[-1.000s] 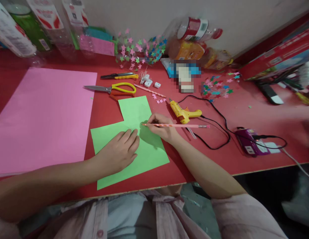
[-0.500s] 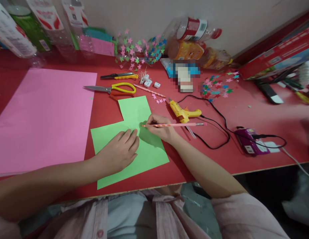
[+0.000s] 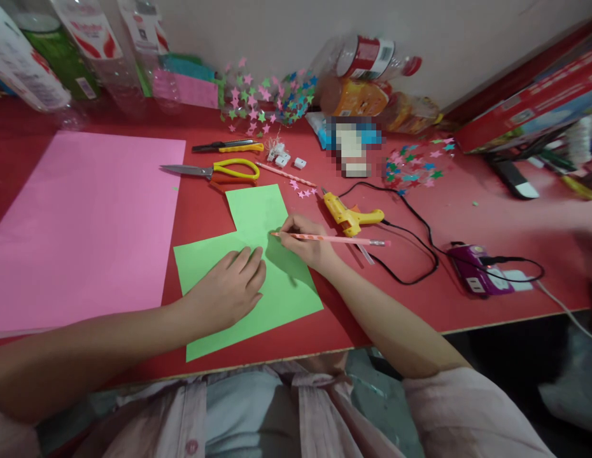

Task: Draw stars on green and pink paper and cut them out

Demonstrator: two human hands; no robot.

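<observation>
An L-shaped sheet of green paper point(image 3: 258, 207) lies on the red table in front of me. My left hand point(image 3: 232, 286) rests flat on its left part, fingers stretched out and holding nothing. My right hand point(image 3: 308, 242) grips a pink pencil point(image 3: 344, 240) with an eraser end, its tip at the paper's surface near the middle. Whether any line is drawn there, I cannot tell. Just beyond the paper lie scissors point(image 3: 236, 169) with yellow handles and a second pencil point(image 3: 286, 173).
Large pink paper point(image 3: 90, 222) covers the left. A yellow glue gun point(image 3: 351, 215) lies to the right, its black cord running by a purple power adapter point(image 3: 477, 270). At the back are a utility knife point(image 3: 229, 146), bottles point(image 3: 372, 57) and star-covered clear containers point(image 3: 258, 95).
The pencil in my right hand has tilted slightly, its tip a little farther from me and its eraser end lower. My left hand and the green paper stay put.
</observation>
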